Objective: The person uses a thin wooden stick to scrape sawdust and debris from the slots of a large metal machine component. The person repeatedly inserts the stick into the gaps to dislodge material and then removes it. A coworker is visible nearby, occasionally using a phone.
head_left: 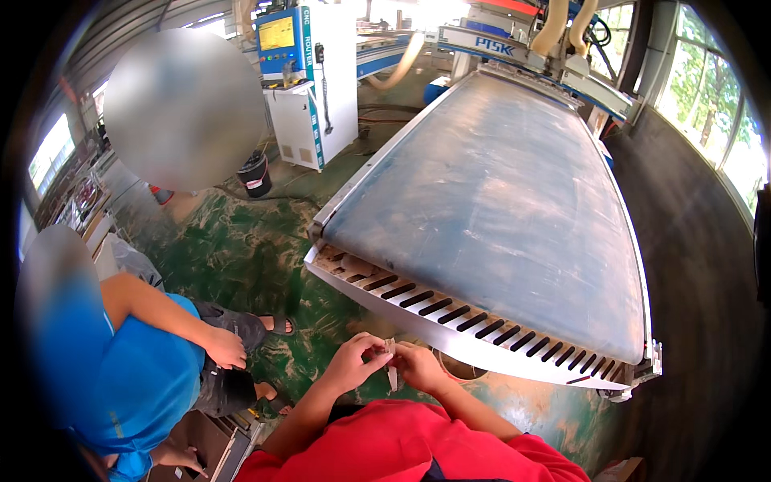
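Observation:
Both hands meet low in the middle of the head view, in front of my red shirt. Between them is a small pale, strip-like piece (pixel 393 377), its lower end hanging down past the fingers; its exact kind is too small to make out. My left hand (pixel 353 365) is closed, pinching the piece at its upper part with thumb and fingers. From the other side my right hand (pixel 419 368) is closed on the same piece, its fingertips close to the left ones.
Ahead is a long machine bed with a dusty blue-grey belt (pixel 490 201) and a slotted front edge (pixel 466 317). A white control cabinet (pixel 337 88) and black bucket (pixel 255 174) stand beyond. To the left, a person in a blue shirt (pixel 152 361) is near a box-like cabinet (pixel 193 442).

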### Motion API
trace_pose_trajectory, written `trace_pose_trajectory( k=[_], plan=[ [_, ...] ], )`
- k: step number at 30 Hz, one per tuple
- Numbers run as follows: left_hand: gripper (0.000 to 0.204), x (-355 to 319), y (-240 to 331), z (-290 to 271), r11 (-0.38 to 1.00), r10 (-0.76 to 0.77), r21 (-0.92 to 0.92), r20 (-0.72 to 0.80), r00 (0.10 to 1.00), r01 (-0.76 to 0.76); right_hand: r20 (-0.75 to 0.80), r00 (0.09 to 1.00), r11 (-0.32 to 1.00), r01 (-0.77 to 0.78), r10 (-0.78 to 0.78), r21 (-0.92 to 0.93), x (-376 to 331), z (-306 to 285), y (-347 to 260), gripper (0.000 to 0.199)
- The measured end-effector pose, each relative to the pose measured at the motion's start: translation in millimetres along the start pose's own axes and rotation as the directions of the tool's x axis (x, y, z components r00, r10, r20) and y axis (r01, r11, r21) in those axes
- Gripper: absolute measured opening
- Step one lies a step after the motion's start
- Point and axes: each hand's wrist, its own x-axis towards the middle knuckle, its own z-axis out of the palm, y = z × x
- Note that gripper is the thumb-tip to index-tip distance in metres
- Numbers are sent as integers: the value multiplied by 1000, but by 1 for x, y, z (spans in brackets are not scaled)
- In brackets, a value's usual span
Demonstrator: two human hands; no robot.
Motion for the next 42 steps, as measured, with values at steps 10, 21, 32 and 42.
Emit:
trace_pose_trajectory(
  k=[10,21,32,42],
  plan=[
    [18,22,-2,26,1000,21,21,24,999,-22,-21,992,988,-123,125,91,-12,-20,19,20],
    [15,30,5,56,999,-25,27,44,999,24,41,906,890,-422,422,170,-40,-31,52,22],
    [17,34,3,103,995,22,92,155,988,-36,246,775,404,-538,582,739,-82,-39,90,10],
    [15,73,-10,127,992,1,124,287,958,-38,185,740,354,-506,646,787,-88,-49,112,15]
  ],
)
